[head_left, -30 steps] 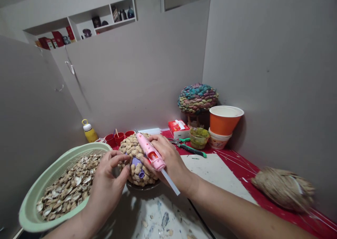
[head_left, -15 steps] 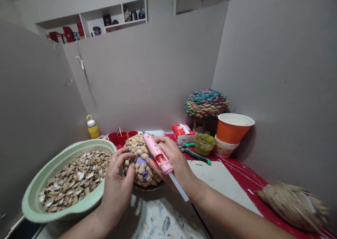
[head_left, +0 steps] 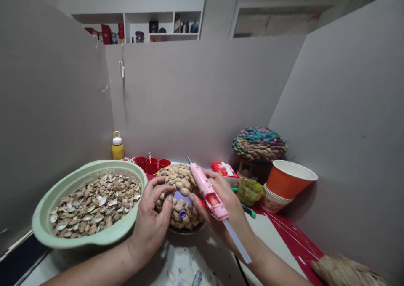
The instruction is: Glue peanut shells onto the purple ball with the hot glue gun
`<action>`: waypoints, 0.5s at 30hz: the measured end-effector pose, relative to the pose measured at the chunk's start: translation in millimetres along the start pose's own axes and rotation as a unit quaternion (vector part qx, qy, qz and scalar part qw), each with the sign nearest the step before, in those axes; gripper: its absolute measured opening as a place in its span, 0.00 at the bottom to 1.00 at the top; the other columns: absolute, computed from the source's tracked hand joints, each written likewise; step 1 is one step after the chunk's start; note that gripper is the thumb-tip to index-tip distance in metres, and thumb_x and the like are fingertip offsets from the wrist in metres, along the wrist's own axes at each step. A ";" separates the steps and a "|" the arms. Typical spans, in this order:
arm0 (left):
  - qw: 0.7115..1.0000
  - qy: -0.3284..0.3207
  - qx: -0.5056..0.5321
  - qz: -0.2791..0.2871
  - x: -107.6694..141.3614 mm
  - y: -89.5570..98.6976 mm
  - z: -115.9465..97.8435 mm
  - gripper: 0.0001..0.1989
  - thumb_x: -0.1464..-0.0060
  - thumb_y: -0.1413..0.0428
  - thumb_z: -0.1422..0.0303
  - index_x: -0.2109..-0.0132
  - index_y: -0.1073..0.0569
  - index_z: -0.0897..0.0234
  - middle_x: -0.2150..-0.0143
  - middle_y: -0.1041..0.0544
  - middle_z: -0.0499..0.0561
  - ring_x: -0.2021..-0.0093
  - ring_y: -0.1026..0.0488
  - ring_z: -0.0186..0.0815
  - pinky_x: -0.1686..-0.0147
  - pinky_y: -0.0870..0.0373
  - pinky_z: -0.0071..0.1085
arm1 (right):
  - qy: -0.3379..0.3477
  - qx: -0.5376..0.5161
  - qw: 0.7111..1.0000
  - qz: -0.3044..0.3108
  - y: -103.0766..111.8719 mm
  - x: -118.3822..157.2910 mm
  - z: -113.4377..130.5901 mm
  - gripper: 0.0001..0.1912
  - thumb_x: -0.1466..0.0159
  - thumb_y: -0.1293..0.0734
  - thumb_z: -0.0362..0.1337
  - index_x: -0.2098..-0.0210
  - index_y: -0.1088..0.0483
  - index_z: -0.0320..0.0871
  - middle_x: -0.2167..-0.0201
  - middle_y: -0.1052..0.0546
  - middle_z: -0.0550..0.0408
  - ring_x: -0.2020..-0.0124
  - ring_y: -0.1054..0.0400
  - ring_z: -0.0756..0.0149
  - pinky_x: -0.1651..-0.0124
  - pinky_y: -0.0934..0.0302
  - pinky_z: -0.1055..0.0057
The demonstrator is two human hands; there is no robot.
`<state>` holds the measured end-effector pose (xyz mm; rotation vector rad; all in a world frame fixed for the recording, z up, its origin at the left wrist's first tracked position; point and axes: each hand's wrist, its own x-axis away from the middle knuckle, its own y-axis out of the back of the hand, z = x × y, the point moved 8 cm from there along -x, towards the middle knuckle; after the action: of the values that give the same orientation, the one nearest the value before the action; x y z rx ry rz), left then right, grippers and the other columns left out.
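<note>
A ball covered in peanut shells (head_left: 180, 174) rests in a shallow dark dish, with a purple patch and a purple knot showing on its near side. My left hand (head_left: 154, 214) is at its left side, thumb and fingertips pressed together on the shells; any small piece between them is too hidden to make out. In my right hand (head_left: 225, 206) lies a pink glue gun (head_left: 206, 189), its metal tip pointing up and away and a clear glue stick out of its back. That hand's fingers also touch the ball's right side.
At the left stands a green colander (head_left: 41, 218) of shells. Behind are red cups (head_left: 152, 165) and a yellow bottle (head_left: 118, 151). To the right are a glass bowl (head_left: 249, 191), orange tub (head_left: 290, 181), coloured woven dome (head_left: 259, 144) and a straw bundle (head_left: 344, 271).
The camera view has turned, shifting the scene rightward. Both hands stay on the ball in nearly the same pose, with the glue gun still in my right hand.
</note>
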<state>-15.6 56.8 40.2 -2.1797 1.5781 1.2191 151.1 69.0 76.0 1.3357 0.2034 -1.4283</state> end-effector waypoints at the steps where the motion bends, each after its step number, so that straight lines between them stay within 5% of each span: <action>1: 1.000 0.003 0.003 -0.001 0.3 -0.1 0.5 0.09 0.41 0.49 0.74 0.58 0.27 0.59 0.49 0.30 0.53 0.45 0.33 0.39 0.43 0.38 0.42 | 0.008 0.012 1.000 -0.006 1.8 -1.3 2.0 0.10 0.38 0.34 0.37 0.57 0.33 0.45 0.54 0.30 0.47 0.52 0.33 0.54 0.50 0.38 0.60; 7: 1.000 0.012 0.015 -0.016 1.8 0.4 3.9 0.09 0.43 0.49 0.76 0.56 0.31 0.60 0.50 0.29 0.54 0.45 0.34 0.40 0.42 0.39 0.43 | 0.064 0.038 0.997 0.027 -4.0 -18.8 14.0 0.10 0.39 0.32 0.38 0.58 0.32 0.45 0.56 0.28 0.48 0.56 0.34 0.56 0.54 0.38 0.61; 15: 0.999 0.021 0.027 -0.028 2.5 0.3 7.7 0.15 0.45 0.49 0.77 0.51 0.35 0.59 0.51 0.30 0.54 0.46 0.33 0.41 0.43 0.38 0.43 | 0.025 0.034 0.991 0.129 -32.1 -39.3 17.8 0.07 0.37 0.36 0.40 0.63 0.31 0.43 0.57 0.27 0.45 0.56 0.35 0.54 0.53 0.39 0.56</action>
<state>-19.4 59.3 33.6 -2.2137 1.5353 1.1096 106.0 90.5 96.1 1.3990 0.0135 -1.1942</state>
